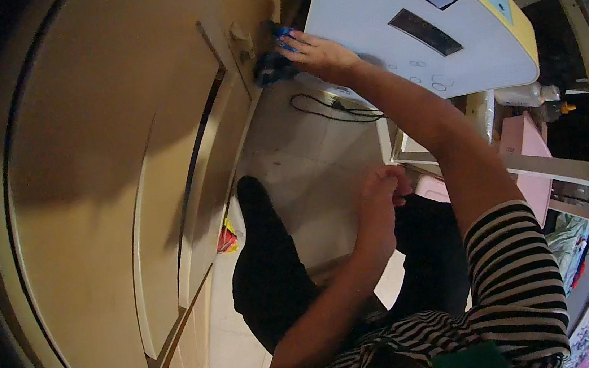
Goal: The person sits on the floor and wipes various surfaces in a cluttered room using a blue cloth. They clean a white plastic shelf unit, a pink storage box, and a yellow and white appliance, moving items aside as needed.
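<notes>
My right hand [322, 57] reaches forward, its fingers bent over a dark blue patterned cloth [271, 69]. The cloth lies bunched against the light brown wooden door panel [247, 87], close to a small pale fitting [241, 42] on the wood. Part of the cloth is hidden under my fingers. Nearer to me, my left hand [384, 185] hovers above my right knee with its fingers curled in. I see nothing in it, and it touches neither the cloth nor the panel.
A large white box with yellow edges [354, 3] stands to the right of the cloth. A black cord [333, 112] loops on the tiled floor [291, 155]. At right, a pale wooden rack [583, 169] holds bottles [520, 96] and a pink container [521, 136]. A red-yellow packet [227, 239] lies by my left leg.
</notes>
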Tool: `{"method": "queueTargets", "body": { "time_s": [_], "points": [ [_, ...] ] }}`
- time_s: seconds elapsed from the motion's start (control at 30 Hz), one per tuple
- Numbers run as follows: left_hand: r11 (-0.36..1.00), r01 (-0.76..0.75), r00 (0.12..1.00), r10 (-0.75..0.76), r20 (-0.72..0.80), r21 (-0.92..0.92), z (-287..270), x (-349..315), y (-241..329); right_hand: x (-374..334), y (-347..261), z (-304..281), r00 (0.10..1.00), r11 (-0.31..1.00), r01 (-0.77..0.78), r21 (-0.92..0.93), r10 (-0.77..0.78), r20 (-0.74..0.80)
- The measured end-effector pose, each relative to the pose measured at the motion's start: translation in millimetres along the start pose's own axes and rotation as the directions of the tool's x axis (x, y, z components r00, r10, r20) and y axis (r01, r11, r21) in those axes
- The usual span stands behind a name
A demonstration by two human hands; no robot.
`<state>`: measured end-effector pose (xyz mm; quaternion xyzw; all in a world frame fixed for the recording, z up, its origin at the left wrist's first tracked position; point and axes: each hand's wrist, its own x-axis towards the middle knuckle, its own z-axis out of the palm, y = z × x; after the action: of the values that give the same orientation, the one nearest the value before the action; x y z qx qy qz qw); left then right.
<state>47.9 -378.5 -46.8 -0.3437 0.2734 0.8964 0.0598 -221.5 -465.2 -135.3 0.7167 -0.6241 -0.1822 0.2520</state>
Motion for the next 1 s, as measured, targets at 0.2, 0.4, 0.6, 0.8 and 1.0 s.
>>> {"method": "queueTargets", "body": {
  "time_s": [0.2,0.4,0.6,0.8,1.0],
  "points": [
    [1.0,0.021,0.997,-0.022,-0.079,-0.02,-2,-10,8,-121,-74,70,0.889,0.969,0.178,-0.169,-0.085,0.451],
    [0.996,0.092,0.996,-0.091,-0.02,0.011,0,-14,16,-285,-123,185,0.587,0.879,-0.409,0.243,0.05,0.808],
    [0.998,0.061,0.996,-0.06,-0.072,0.013,-4,-14,3,-57,-92,93,0.888,0.99,0.138,-0.028,-0.111,0.447],
    [0.999,0.032,0.997,-0.03,-0.073,0.03,-1,-18,0,-160,-112,134,0.926,0.993,-0.076,0.085,0.039,0.376],
    [0.998,-0.045,0.998,0.047,-0.035,0.052,-12,-21,-6,-259,-114,74,0.24,0.774,-0.583,0.249,-0.128,0.962]
  ]
}}
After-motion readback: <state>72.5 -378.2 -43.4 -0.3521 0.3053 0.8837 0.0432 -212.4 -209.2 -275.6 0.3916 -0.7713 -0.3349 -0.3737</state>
